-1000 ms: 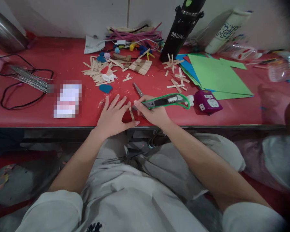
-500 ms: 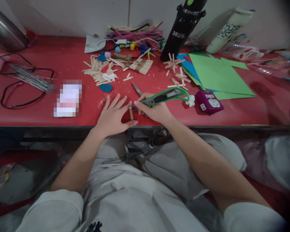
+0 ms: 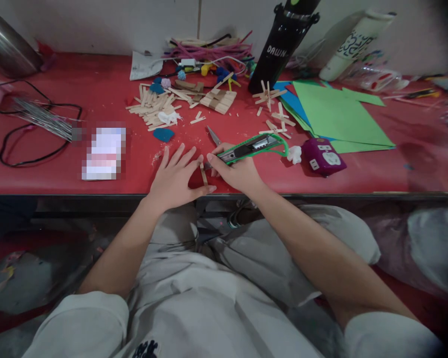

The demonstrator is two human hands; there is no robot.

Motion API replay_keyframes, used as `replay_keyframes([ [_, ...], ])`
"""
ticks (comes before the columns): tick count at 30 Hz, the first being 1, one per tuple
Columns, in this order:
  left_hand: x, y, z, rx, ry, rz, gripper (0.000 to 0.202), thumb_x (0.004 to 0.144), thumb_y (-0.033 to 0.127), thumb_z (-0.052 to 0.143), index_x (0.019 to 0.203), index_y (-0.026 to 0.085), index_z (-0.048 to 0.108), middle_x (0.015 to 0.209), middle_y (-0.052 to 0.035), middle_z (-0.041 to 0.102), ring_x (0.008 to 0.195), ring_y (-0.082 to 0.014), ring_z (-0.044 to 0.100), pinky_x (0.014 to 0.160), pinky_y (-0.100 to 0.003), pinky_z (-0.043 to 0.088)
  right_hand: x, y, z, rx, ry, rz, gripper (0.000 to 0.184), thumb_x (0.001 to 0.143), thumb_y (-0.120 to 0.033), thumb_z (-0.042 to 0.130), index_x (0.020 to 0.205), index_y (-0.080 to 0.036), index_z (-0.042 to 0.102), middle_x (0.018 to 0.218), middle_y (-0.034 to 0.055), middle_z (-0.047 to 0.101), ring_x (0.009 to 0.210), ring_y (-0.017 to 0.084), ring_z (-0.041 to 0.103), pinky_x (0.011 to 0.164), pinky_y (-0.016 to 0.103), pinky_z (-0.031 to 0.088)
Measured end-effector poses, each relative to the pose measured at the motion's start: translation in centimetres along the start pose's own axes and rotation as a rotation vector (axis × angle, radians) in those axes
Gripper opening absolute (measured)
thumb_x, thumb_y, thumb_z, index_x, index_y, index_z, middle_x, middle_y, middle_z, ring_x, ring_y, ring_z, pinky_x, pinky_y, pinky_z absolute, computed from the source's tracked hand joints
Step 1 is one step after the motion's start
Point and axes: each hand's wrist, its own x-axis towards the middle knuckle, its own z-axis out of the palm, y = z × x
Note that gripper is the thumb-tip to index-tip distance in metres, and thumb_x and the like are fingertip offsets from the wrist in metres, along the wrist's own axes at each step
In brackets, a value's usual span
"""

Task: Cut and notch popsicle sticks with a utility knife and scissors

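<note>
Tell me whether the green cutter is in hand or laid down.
In hand: the right hand grips the green cutter near its front, and its rear end juts out to the right.

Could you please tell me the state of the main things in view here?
Left hand: open, spread.
Wooden stick: between left thumb and forefinger.
Green cutter: held, blade end toward the stick.
Right hand: closed around the cutter.
Pointed metal tool: partly hidden; open or shut unclear.
Loose sticks: heaped.
Black bottle: standing upright.
Green sheets: flat, overlapping.
</note>
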Motion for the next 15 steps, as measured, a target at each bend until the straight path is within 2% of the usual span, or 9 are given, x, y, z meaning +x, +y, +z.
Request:
replay_keyframes([
  [9,-0.11,0.05,-0.02,-0.003,0.016,0.009,0.077,0.088,0.069,0.057,0.146,0.019,0.055,0.164,-0.0112,0.04,0.156,-0.0379,0.025,0.127,-0.066,0.011,-0.13,0.12,0.0,-0.098,0.003,-0.099,0.027,0.095,-0.048,0.057,0.081,-0.025,0.052,0.065,-0.0023,0.063,0.067,0.017,0.065,0.076,0.035,0.051],
  [15,-0.03,0.11,-0.08,-0.004,-0.011,-0.016,0.076,0.089,0.069,0.056,0.148,0.02,0.053,0.165,-0.0082,0.038,0.157,-0.0367,0.022,0.127,-0.066,0.011,-0.07,0.01,-0.13,-0.127,-0.009,-0.136,0.036,0.095,-0.057,0.054,0.079,-0.025,0.05,0.067,-0.0001,0.062,0.072,0.019,0.064,0.074,0.035,0.049],
])
